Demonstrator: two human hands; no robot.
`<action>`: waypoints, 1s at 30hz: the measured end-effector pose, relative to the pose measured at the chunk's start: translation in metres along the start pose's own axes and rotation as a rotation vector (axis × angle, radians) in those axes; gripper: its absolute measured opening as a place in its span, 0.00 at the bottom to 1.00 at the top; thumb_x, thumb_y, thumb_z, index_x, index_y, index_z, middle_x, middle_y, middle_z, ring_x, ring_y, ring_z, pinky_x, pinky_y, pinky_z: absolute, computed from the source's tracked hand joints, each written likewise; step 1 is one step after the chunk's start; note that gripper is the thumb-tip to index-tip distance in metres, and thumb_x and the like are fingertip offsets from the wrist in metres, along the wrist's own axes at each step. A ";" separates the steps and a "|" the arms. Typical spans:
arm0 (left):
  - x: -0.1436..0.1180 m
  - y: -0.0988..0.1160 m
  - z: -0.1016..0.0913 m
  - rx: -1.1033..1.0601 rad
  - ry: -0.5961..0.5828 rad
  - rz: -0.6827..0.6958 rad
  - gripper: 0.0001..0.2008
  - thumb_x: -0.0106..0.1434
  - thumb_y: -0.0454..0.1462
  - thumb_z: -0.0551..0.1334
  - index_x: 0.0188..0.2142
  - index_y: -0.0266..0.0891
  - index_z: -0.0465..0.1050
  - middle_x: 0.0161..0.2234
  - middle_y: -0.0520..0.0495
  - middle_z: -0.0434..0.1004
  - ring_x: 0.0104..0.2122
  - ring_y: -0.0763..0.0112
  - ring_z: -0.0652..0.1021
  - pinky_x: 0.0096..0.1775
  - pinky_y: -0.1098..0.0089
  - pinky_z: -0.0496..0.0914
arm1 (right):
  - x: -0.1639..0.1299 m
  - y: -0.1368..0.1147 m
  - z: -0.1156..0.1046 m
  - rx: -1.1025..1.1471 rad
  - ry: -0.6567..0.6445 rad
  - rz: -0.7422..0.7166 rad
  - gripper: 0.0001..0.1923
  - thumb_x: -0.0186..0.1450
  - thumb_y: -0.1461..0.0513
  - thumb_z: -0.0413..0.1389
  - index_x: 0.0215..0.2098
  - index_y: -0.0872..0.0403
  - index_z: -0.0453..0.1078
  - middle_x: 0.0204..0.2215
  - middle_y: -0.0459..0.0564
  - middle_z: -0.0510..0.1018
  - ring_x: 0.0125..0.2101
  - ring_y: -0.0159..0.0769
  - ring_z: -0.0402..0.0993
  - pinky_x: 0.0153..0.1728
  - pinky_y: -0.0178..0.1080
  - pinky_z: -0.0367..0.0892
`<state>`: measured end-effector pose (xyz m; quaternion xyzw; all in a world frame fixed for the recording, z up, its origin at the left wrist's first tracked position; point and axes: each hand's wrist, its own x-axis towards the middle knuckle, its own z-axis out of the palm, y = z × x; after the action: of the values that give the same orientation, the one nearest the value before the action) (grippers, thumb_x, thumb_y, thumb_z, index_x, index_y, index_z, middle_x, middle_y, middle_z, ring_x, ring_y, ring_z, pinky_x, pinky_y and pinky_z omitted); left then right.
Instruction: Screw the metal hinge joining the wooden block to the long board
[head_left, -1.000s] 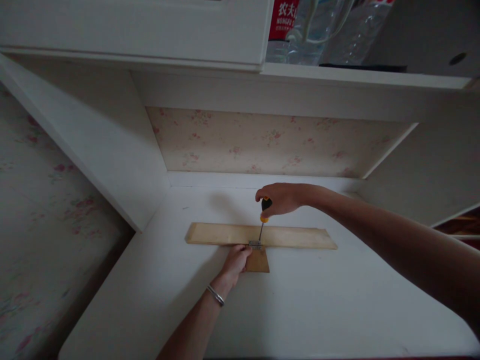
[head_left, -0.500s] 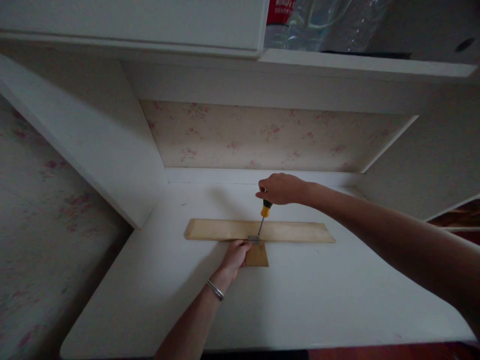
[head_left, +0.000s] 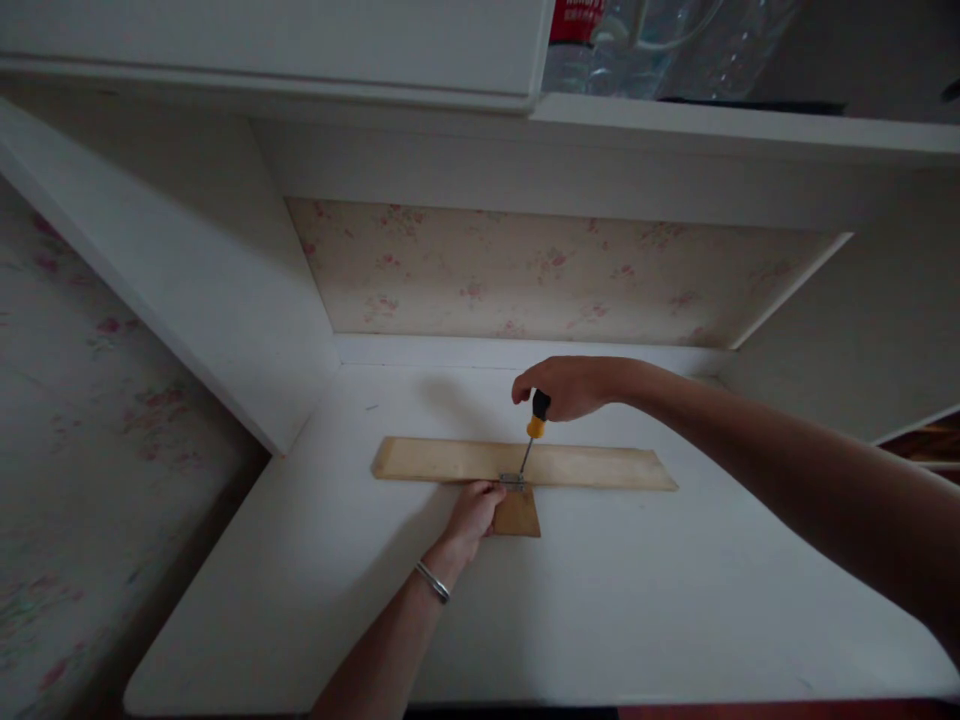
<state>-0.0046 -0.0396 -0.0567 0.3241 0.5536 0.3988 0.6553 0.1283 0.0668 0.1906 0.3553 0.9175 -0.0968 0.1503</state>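
A long pale wooden board (head_left: 592,466) lies across a white desk top (head_left: 600,600). A small darker wooden piece (head_left: 519,514) juts out from its near edge, with a small metal bracket (head_left: 512,481) at the joint. My right hand (head_left: 574,386) grips a screwdriver (head_left: 532,430) with a black and orange handle, held nearly upright, its tip on the bracket. My left hand (head_left: 471,515) presses on the small wooden piece just left of the bracket, with a silver bangle (head_left: 433,581) on the wrist.
White side panels (head_left: 195,290) wall the desk recess on both sides, with floral wallpaper (head_left: 540,275) at the back. An upper shelf (head_left: 735,135) carries clear plastic water bottles (head_left: 637,40). A cabinet door (head_left: 262,45) hangs at the top left.
My right hand has shifted slightly on the screwdriver handle, with the tip staying on the bracket. My left hand has stayed on the small wooden piece. The view has shifted a little.
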 end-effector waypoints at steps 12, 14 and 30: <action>0.000 0.000 0.000 0.024 0.009 0.014 0.08 0.54 0.40 0.63 0.26 0.36 0.71 0.19 0.54 0.64 0.17 0.79 0.60 0.19 0.75 0.48 | 0.001 0.000 -0.002 -0.007 0.008 0.013 0.20 0.54 0.57 0.57 0.46 0.50 0.70 0.42 0.53 0.76 0.39 0.42 0.72 0.34 0.37 0.62; 0.002 -0.002 -0.001 0.030 0.009 0.023 0.08 0.55 0.39 0.62 0.26 0.36 0.71 0.19 0.55 0.63 0.16 0.79 0.59 0.18 0.75 0.47 | 0.001 -0.001 -0.002 -0.043 0.000 0.125 0.19 0.57 0.50 0.54 0.41 0.52 0.72 0.36 0.55 0.77 0.35 0.43 0.72 0.31 0.39 0.61; 0.001 -0.004 -0.001 0.041 0.015 0.044 0.09 0.55 0.41 0.62 0.28 0.35 0.72 0.22 0.53 0.67 0.18 0.78 0.63 0.20 0.75 0.50 | -0.002 0.003 0.000 -0.001 0.019 -0.002 0.20 0.56 0.61 0.54 0.48 0.51 0.68 0.45 0.54 0.74 0.40 0.40 0.71 0.35 0.36 0.62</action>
<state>-0.0045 -0.0406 -0.0608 0.3467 0.5592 0.4042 0.6354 0.1320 0.0675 0.1913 0.3553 0.9193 -0.0933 0.1416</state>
